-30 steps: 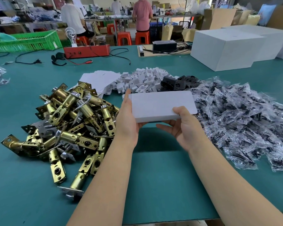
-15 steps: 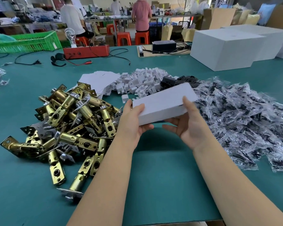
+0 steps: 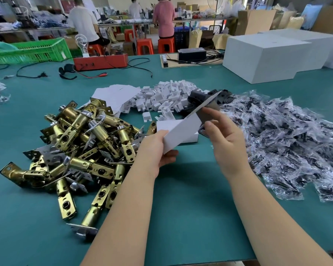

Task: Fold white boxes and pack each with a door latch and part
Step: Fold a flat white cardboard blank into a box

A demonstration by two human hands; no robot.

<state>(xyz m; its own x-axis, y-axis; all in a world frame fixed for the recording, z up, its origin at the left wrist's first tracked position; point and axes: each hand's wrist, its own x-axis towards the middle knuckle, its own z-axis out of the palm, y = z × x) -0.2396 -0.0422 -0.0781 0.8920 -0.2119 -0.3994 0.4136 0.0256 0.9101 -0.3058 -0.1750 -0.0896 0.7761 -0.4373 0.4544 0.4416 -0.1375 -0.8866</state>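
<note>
A flat white box point(image 3: 183, 129) is tilted steeply, its far end up and to the right. My left hand point(image 3: 154, 148) pinches its lower left corner. My right hand point(image 3: 227, 139) holds its right part between thumb and fingers, against the shaded underside. A white panel point(image 3: 165, 125) lies level behind it; whether it belongs to the same box I cannot tell. Brass door latches point(image 3: 81, 143) are heaped to the left. Small parts in clear bags point(image 3: 286, 141) are heaped to the right.
On the green table point(image 3: 181, 198), flat white box blanks point(image 3: 115, 95), small white plastic pieces point(image 3: 165, 98) and black parts point(image 3: 198, 96) lie behind my hands. Large white boxes point(image 3: 263, 54) stand far right, a red box point(image 3: 100, 61) with cables and a green crate point(image 3: 31, 52) far left.
The white box went from lying flat in both hands to standing tilted, right end raised. My right hand shifted from beneath it to its right side.
</note>
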